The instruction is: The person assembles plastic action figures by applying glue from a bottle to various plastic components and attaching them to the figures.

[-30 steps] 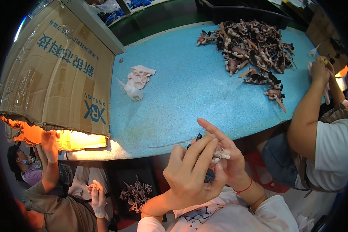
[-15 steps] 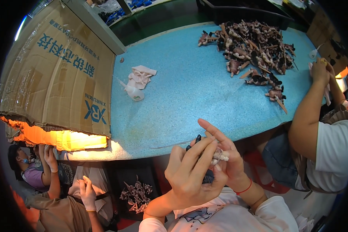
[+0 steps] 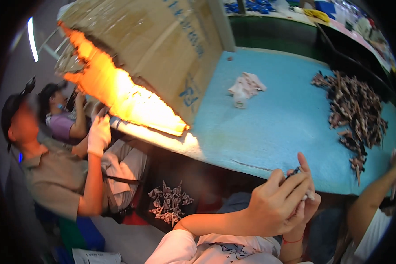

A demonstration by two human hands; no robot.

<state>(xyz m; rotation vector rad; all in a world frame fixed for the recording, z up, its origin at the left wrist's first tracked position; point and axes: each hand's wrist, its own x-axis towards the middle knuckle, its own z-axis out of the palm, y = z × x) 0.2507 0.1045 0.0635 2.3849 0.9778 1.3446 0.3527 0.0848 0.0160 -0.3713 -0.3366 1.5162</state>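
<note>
My left hand (image 3: pixel 273 204) and my right hand (image 3: pixel 311 204) are close together in front of the table's near edge, closed around a small figurine (image 3: pixel 309 195). Only a dark end and a pale end of it show between the fingers; the rest is hidden. One finger of my right hand sticks up, and a red string circles that wrist. At the right of the blue tabletop (image 3: pixel 273 132) lies a heap of similar pinkish-brown and black figurines (image 3: pixel 356 110). Below the table edge, a dark tray holds several paler figurine pieces (image 3: pixel 169 202).
A large cardboard box (image 3: pixel 163 48) stands on the table's left, its torn opening glowing orange. Near it lie a white cloth (image 3: pixel 248 83) and a small white bottle (image 3: pixel 240 99). A black bin (image 3: pixel 352 66) borders the heap. Co-workers sit left (image 3: pixel 66 176) and right (image 3: pixel 369 215).
My view has swung left, so the box, table and heap appear further right, and more of the left co-worker shows. Both hands still hold the figurine together.
</note>
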